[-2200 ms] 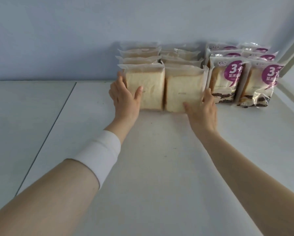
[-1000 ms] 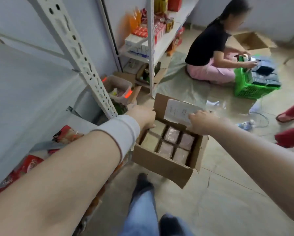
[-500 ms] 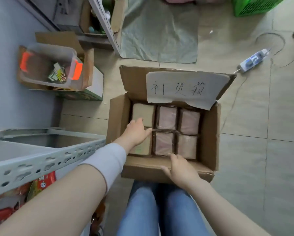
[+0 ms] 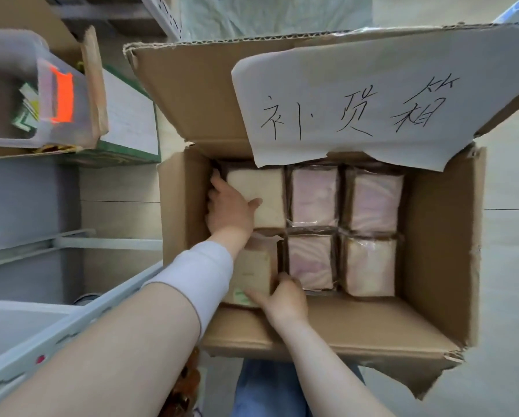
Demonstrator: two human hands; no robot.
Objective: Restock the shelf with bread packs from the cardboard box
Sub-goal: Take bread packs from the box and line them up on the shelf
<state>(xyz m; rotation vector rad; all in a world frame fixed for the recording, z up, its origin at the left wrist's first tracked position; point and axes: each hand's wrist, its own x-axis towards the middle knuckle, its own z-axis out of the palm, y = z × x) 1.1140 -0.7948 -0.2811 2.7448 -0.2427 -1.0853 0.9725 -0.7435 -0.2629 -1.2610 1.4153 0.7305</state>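
far white bread pack [image 4: 261,191]: back-left cell of the cardboard box [image 4: 432,236], lying flat with its broad face up. Clear film over pale sliced loaf.
near white bread pack [image 4: 252,269]: front-left cell, directly in front of the first. Partly hidden under the left forearm.
left hand [image 4: 229,209]: on the far white pack. Thumb lies across the top face, fingers curl down the left edge between the pack and the box wall. Closed round that edge.
right hand [image 4: 286,299]: at the front-right corner of the near white pack. Fingers are tucked into the gap beside the neighbouring pack, thumb runs along the front edge. Looks like a grip, but the contact is partly hidden.
handling: probably light, soft and easily crushed, and the film is likely slick. Take each pack by opposite side edges or scoop it from underneath, with low squeeze. Don't press on the broad face or lift by the film seam.
step: my guess is one white pack per hand, pulled straight up out of the tight grid.
pink-tinted bread packs [image 4: 313,194]: four, filling the middle and right cells, untouched.
paper label [image 4: 372,94]: handwritten sheet on the back flap, overhanging the back row.
metal shelf frame [image 4: 71,314]: left of the box, close by.
plastic bin [image 4: 8,46]: further back on the left, orange patch on its side.
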